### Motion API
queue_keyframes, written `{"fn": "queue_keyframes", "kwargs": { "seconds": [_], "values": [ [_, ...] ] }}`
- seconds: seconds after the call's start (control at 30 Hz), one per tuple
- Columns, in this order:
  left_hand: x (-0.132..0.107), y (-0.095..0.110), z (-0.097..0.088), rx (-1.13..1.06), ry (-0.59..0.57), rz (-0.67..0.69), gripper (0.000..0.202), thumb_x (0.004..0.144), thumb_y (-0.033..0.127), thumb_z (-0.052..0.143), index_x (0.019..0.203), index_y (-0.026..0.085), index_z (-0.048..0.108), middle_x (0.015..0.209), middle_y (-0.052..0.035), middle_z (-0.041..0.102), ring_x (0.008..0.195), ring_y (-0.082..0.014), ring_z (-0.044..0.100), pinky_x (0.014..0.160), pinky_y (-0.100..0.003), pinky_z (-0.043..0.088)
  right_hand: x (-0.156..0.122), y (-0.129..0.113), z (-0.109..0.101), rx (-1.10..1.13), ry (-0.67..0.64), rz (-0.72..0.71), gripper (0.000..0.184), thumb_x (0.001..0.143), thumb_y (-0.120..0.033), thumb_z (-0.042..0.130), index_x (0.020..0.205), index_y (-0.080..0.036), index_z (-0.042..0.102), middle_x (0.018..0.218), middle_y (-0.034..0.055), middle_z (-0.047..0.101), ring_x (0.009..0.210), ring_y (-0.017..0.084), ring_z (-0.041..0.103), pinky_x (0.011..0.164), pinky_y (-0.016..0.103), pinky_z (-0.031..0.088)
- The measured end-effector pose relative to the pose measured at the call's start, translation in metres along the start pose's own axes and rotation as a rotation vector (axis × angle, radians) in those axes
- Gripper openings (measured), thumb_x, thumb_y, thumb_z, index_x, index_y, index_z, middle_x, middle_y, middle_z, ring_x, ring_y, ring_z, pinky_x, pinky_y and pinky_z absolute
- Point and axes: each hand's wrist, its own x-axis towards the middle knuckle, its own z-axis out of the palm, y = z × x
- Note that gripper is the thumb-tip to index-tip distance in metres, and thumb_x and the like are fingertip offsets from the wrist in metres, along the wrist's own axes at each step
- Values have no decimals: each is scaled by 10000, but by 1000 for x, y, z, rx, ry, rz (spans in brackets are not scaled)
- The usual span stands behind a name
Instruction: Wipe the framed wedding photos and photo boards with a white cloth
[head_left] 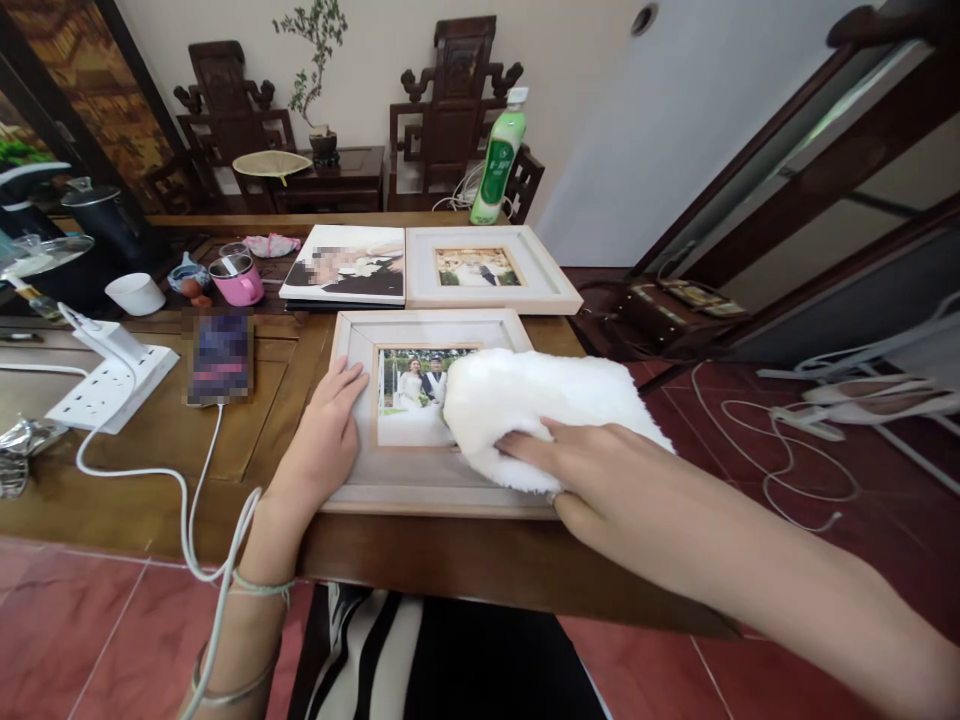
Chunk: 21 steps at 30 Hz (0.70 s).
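While the left hand (330, 425) lies flat on the near frame (420, 480) at left, the right hand (581, 458) seemingly grips white cloth (559, 390) at right.

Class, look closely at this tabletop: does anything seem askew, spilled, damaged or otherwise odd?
One oddity: a white cable trails over the table edge and crosses in front of the left forearm, whose left hand rests on the picture frame. It looks easy to snag. I see no spill or obvious damage.
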Motion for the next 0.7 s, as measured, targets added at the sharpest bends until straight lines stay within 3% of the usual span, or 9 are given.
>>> {"fn": "queue_keyframes", "kwargs": {
  "seconds": [0.33, 0.57, 0.7],
  "values": [
    [0, 1, -1, -8, -16, -15, 555, 812, -2, 365, 1326, 96, 548, 1431, -162, 520, 1431, -276, 344, 1177, -534, 299, 48, 24, 14, -43, 85, 127, 543, 706, -23, 434, 1167, -200, 661, 917, 108, 667, 764, 253, 639, 666, 323, 458],
    [-1, 1, -1, 5, -21, -8, 550, 814, -8, 361, 1325, 84, 545, 1433, -170, 516, 1432, -275, 340, 1178, -530, 300, 28, 13, 3, -67, 11, 52, 564, 672, 20, 421, 1106, -214, 695, 835, 81, 656, 660, 220, 637, 637, 314, 485],
    [0, 2, -1, 13, -16, -18, 544, 813, -11, 353, 1315, 62, 551, 1426, -175, 523, 1429, -277, 347, 1180, -522, 302, 20, 5, 2, -64, -19, 15, 602, 646, 45, 417, 1123, -207, 686, 991, 123, 689, 763, 244, 677, 690, 347, 531]
  ]
}}
